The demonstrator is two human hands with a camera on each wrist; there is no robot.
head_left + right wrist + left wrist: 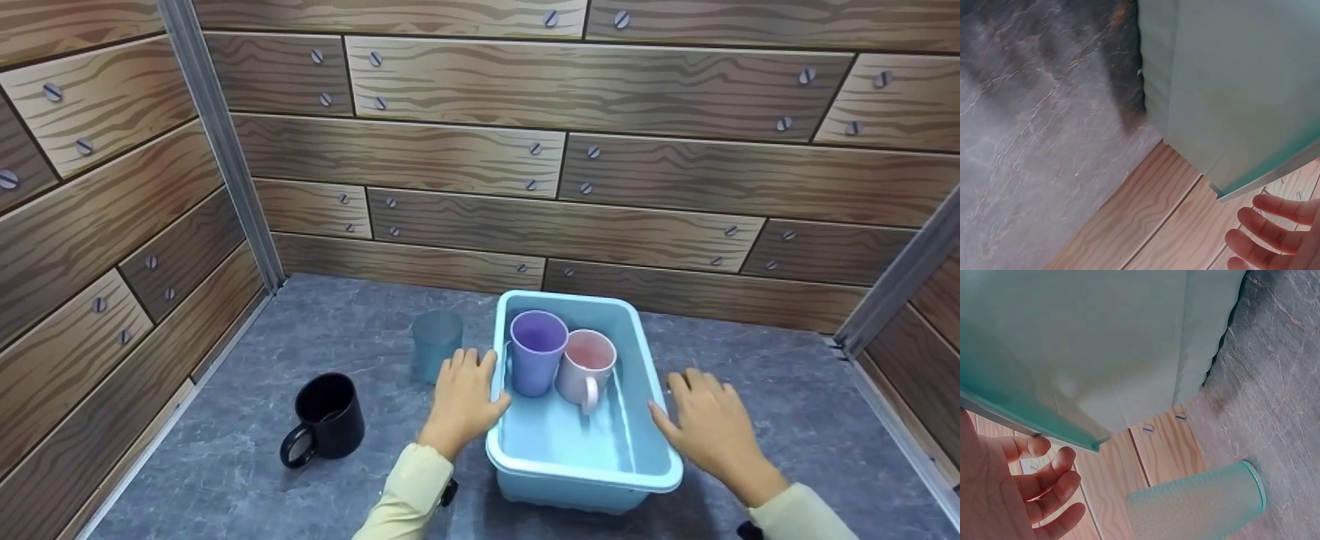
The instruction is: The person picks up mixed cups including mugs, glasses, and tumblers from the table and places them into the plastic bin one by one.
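"Where is the tub placed?"

"The blue tub is set on the grey tabletop, between the two hands, and a purple cup and a pink mug are held in its far half. Both are stood upright, side by side, and the handle of the pink mug is turned toward the person."

"And how is the left hand placed?"

"It is laid at the tub's left rim. Its fingers are loosely spread and slightly bent along the outside, as is shown in the left wrist view, while the thumb is extended over the rim."

"The right hand?"

"That one is held just beside the right rim, with the fingers spread wide and gently bent, and the thumb pointed at the tub. Whether the rim is touched by the thumb cannot be told."

"What else is seen on the tabletop?"

"A translucent teal cup is stood left of the tub, its lower edge partly covered by the left fingers in the head view. Farther left and nearer, a black mug is placed upright, its handle turned leftward. Wood-patterned walls are seen behind."
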